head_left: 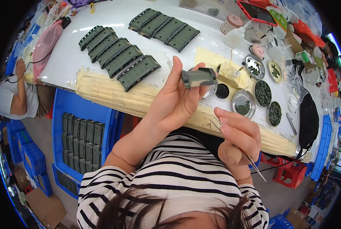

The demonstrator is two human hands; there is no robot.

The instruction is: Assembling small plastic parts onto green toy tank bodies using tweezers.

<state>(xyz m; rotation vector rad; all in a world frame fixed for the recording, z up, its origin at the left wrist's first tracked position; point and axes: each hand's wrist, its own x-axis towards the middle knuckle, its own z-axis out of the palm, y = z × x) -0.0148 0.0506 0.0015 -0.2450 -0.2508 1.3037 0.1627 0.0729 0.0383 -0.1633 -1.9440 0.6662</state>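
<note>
Above the table's near edge, my left hand grips a curved plastic part with green camouflage colouring between thumb and fingers. My right hand, a little lower and to the right, is closed on metal tweezers. Their fine tips point up and left toward the part without touching it. Just beyond my right hand stands a round metal tin with small dark green pieces in it. Two fuller tins, one farther back and one to its right, hold similar pieces.
Rows of green curved parts lie at left on the white table, another group behind. A blue crate of similar parts stands below left. A black-tipped bottle cap, a phone and a black bag lie at right.
</note>
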